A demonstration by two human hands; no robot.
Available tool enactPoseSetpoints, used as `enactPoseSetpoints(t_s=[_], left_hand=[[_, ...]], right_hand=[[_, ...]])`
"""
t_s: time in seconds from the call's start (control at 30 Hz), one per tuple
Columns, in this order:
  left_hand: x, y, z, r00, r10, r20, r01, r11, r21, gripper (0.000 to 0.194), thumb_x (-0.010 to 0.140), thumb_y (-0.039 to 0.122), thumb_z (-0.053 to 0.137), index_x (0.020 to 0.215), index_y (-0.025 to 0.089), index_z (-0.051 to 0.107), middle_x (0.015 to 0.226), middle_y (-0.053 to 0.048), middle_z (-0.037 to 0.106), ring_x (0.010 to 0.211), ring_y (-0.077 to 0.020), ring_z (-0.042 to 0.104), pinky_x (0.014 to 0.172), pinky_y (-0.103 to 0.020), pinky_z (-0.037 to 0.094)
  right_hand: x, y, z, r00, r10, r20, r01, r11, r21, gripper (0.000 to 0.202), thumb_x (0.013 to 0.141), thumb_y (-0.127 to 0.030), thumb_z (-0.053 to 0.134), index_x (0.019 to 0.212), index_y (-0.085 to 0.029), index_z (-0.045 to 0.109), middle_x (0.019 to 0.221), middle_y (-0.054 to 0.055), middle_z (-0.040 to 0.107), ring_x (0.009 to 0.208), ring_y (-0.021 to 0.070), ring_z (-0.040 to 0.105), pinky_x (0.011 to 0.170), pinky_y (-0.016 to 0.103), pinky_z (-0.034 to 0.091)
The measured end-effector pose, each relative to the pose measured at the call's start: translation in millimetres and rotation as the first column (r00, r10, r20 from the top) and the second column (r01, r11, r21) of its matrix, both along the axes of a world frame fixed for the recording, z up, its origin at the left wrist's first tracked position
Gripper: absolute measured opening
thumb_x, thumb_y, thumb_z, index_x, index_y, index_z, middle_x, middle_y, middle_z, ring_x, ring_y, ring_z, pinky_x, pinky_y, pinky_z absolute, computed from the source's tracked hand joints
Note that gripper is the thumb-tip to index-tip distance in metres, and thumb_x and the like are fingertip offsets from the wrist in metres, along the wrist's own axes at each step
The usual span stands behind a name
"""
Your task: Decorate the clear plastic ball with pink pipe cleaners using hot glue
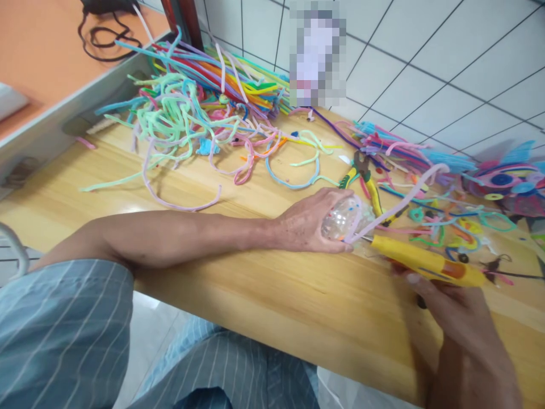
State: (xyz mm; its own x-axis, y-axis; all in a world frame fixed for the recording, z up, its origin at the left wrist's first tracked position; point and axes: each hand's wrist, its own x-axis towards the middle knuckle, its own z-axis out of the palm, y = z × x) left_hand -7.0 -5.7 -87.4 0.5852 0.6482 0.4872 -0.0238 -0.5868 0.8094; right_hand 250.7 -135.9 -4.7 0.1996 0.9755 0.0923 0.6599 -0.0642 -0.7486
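My left hand [309,221] is closed around a clear plastic piece [340,218], rounded and shiny like the end of a bottle, with small coloured specks. A pale pink pipe cleaner [398,201] lies against this piece and sticks out up to the right, its far end bent over. In my right hand [457,307] is a yellow glue gun [421,261]. Its metal tip points left and meets or nearly meets the plastic piece beside the pipe cleaner; exact contact is too blurred to tell. My right fingers wrap the gun from below, partly hidden.
Pliers with yellow-green handles [372,190] lie just behind my left hand. Loose pipe cleaners [170,113] and a bundle [221,74] cover the back left. More scraps [460,221] and a fish-like pipe-cleaner figure [506,179] are at the right. A tiled wall [404,68] stands behind.
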Motion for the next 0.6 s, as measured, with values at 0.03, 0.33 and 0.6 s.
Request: enactPoseSetpoints(t_s=[0.03, 0.33, 0.6], left_hand=[[0.1, 0.5, -0.9, 1.0, -0.004, 0.001, 0.004, 1.0, 0.021, 0.094, 0.073, 0.053, 0.089, 0.15, 0.02, 0.047, 0.151, -0.02, 0.06, 0.145, -0.0383, 0.056, 0.126, -0.058, 0.044], [2.1, 0.8, -6.5, 0.999, 0.037, -0.021, -0.036, 0.996, 0.077, 0.094, 0.078, 0.065, 0.082, 0.151, 0.02, 0.043, 0.151, -0.021, 0.059, 0.145, -0.0357, 0.057, 0.125, -0.058, 0.047], [1.8, 1.1, -5.6, 1.0, 0.023, -0.001, -0.023, 0.996, 0.092, 0.093, 0.078, 0.061, 0.083, 0.151, 0.02, 0.043, 0.15, -0.021, 0.06, 0.144, -0.0359, 0.058, 0.124, -0.058, 0.048]], right_hand=[[0.1, 0.3, 0.7, 0.999, 0.03, -0.02, -0.03, 0.999, -0.013, 0.021, 0.067, -0.05, 0.088, 0.067, -0.03, 0.082, 0.067, 0.006, 0.078, 0.062, 0.0261, 0.077, 0.057, 0.032, 0.066], [7.6, -2.0, -0.1, 0.974, 0.213, -0.076, -0.212, 0.977, 0.024, 0.002, 0.076, -0.031, 0.081, 0.075, -0.031, 0.082, 0.067, 0.0, 0.077, 0.061, 0.0193, 0.076, 0.057, 0.022, 0.063], [-0.3, -0.5, 0.1, 0.99, 0.114, -0.079, -0.11, 0.992, 0.055, 0.003, 0.067, -0.03, 0.08, 0.07, -0.03, 0.08, 0.067, -0.001, 0.079, 0.057, 0.0177, 0.074, 0.056, 0.02, 0.061]])
